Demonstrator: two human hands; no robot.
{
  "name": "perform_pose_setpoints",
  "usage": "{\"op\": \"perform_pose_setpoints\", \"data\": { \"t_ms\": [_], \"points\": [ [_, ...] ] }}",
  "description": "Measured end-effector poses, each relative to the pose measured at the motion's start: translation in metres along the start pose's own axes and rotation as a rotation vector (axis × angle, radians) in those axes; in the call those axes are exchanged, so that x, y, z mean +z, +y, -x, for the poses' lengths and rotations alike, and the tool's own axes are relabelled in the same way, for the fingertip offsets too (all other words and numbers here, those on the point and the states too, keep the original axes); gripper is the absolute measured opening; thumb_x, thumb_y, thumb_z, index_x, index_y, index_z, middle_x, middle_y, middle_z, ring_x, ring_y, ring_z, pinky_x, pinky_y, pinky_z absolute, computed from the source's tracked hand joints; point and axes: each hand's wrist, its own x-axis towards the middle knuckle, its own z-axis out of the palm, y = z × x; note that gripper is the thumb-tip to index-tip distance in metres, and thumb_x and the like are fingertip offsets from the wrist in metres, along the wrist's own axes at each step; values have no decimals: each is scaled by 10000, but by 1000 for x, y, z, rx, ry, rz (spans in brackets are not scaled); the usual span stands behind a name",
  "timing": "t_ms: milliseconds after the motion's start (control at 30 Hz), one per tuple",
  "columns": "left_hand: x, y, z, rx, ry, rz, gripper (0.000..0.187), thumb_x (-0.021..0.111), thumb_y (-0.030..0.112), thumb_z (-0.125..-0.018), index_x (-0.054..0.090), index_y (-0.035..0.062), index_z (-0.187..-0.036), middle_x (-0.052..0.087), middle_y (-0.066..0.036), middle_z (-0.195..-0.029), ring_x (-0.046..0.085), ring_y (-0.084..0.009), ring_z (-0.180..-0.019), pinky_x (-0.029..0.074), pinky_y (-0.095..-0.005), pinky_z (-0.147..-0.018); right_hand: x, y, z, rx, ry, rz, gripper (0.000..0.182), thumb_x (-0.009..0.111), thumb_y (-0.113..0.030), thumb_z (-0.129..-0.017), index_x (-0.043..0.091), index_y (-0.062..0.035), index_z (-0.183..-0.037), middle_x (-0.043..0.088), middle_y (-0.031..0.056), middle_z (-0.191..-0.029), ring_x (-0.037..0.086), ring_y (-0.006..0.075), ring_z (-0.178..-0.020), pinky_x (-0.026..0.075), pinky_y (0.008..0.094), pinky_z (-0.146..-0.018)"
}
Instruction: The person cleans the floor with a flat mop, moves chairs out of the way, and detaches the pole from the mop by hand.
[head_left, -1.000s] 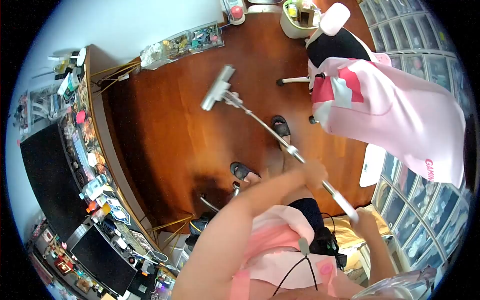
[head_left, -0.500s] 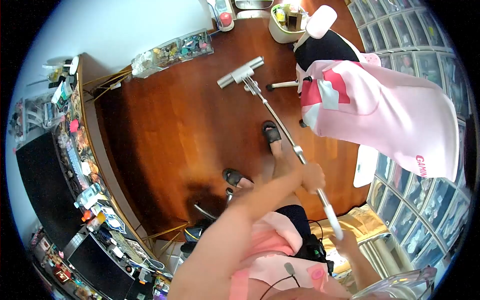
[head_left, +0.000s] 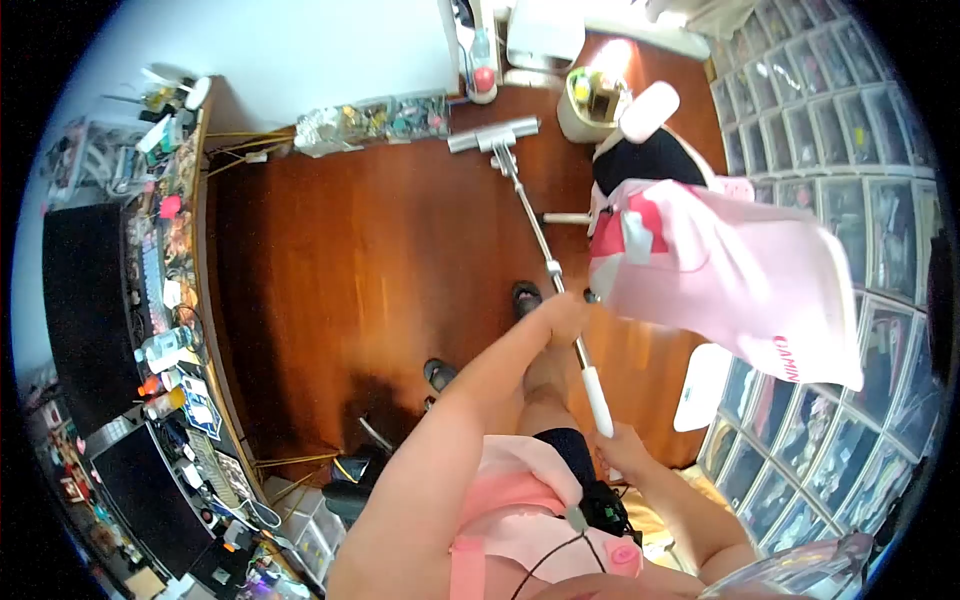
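Observation:
I hold a long-handled mop (head_left: 535, 222) in both hands. Its flat, pale grey head (head_left: 494, 135) is on the brown wooden floor, near the low clear box by the wall. My left hand (head_left: 567, 318) is closed around the metal pole below its joint. Closer to my body, my right hand (head_left: 622, 450) is closed at the end of the white grip (head_left: 596, 400). Its fingers are partly hidden.
A pink-covered chair (head_left: 740, 270) stands right of the pole, with a bin (head_left: 590, 108) behind it. Clear drawers (head_left: 850, 220) line the right side. At left is a cluttered desk (head_left: 185, 230) with monitors. The clear box (head_left: 375, 124) sits against the wall.
The mop head has moved forward across the floor, toward the clear box at the wall. Both hands have gone with the pole, still holding it. My view has shifted too.

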Motion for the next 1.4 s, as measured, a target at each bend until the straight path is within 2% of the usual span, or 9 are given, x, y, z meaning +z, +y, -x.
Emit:
{"op": "perform_pose_setpoints", "data": {
  "t_ms": [367,533,700,733,933,1100,1167,1267,1400],
  "points": [
    [-97,147,29,-235,179,371,130,753,224,-695,749,135,-790,743,-123,-915,721,-345,-895,579,-478,-806,-106,-49,185,-100,-282,561,232,726,-189,-891,651,30,-911,623,52,-673,611,149,-528,504,329,-495],
    [-101,165,62,-397,482,623,254,780,238,-768,685,69,-931,718,-184,-882,694,-404,-854,536,-526,-785,-115,-106,206,-111,-282,829,206,712,-169,-867,663,31,-857,635,64,-653,614,151,-523,512,334,-487],
    [-98,192,135,-599,948,365,499,703,114,-809,630,103,-1303,692,-112,-1255,628,-333,-1187,517,-463,-970,-67,-162,232,-251,-305,844,238,681,-176,-900,632,6,-1045,637,57,-714,603,159,-523,488,302,-436],
    [-110,207,164,-741,772,369,451,671,162,-844,650,120,-1293,710,-122,-1208,656,-331,-1149,530,-469,-942,-66,-169,229,-279,-364,768,249,670,-176,-903,624,0,-1074,643,70,-721,609,167,-524,492,297,-435],
    [-125,389,358,-1333,854,457,304,624,295,-944,709,146,-1195,740,-116,-1177,706,-340,-1075,552,-489,-966,-36,-183,208,-515,-616,359,573,510,-537,-1014,517,-90,-1372,698,210,-798,611,175,-483,522,269,-435],
    [-97,604,428,-1772,1220,186,228,669,222,-931,740,57,-1070,756,-164,-1034,722,-352,-994,563,-448,-913,63,-151,226,-796,-959,-137,906,402,-859,-897,459,-133,-1437,670,133,-1023,619,242,-971,429,294,-646],
    [-93,692,437,-1987,1285,20,158,706,182,-902,762,58,-984,756,-151,-973,724,-340,-904,559,-433,-840,95,-145,207,-973,-1037,28,822,636,-661,-927,386,-117,-1490,655,132,-1116,625,220,-1043,496,304,-687],
    [-50,804,444,-2348,1305,-394,125,749,166,-844,759,81,-936,746,-106,-912,693,-321,-899,525,-434,-851,148,-132,186,-1466,-574,571,458,701,-238,-1002,515,-17,-1357,679,84,-874,640,115,-679,466,247,-524],
    [38,906,469,-2875,1333,-649,423,816,364,-844,711,50,-1107,708,-151,-1176,634,-356,-1149,477,-455,-1010,186,-122,226,-1507,-21,968,351,716,-350,-964,735,-10,-878,655,99,-628,669,178,-624,517,362,-571]
  ]
}}
